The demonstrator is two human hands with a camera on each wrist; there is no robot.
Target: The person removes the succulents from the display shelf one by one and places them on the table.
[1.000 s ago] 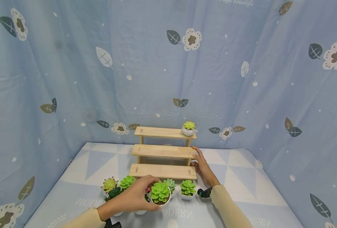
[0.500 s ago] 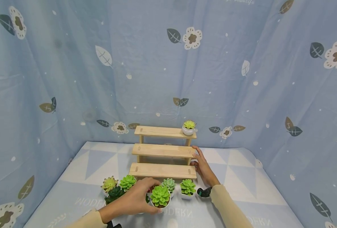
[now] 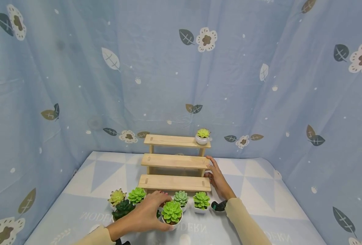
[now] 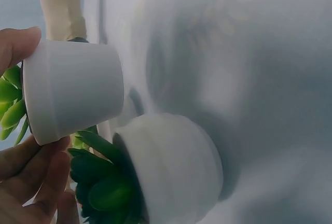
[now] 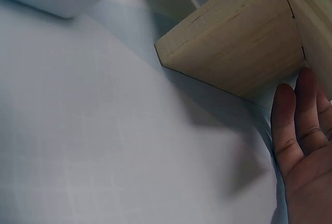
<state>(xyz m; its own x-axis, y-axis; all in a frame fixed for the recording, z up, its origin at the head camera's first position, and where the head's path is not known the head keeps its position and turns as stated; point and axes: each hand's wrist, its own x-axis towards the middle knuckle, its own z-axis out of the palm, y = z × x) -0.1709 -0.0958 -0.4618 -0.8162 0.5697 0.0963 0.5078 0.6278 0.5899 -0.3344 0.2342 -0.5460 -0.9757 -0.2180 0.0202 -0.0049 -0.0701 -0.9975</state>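
Observation:
My left hand point(image 3: 145, 215) grips a bright green succulent point(image 3: 172, 211) in a smooth white pot point(image 4: 78, 86), thumb on one side of the rim and fingers on the other. In the left wrist view the pot's base is held off the tablecloth. Beside it stands a dark green succulent point(image 4: 106, 187) in a rounded white pot. My right hand point(image 3: 218, 180) is at the right end of a three-step wooden plant stand point(image 3: 174, 183), its fingers touching the middle step. Several of its fingers point(image 5: 284, 112) extend straight beside the stand's leg in the right wrist view; the thumb is hidden there.
A yellow-green succulent point(image 3: 203, 135) stands on the top step's right end. In front of the stand are a pale green succulent point(image 3: 181, 197) and a green one point(image 3: 201, 200). More potted succulents point(image 3: 117, 197) cluster behind my left forearm. A patterned curtain point(image 3: 168, 68) hangs behind.
My left hand has lowered the succulent slightly and brought it a little nearer. My right hand stays at the stand. The head view has tilted a little.

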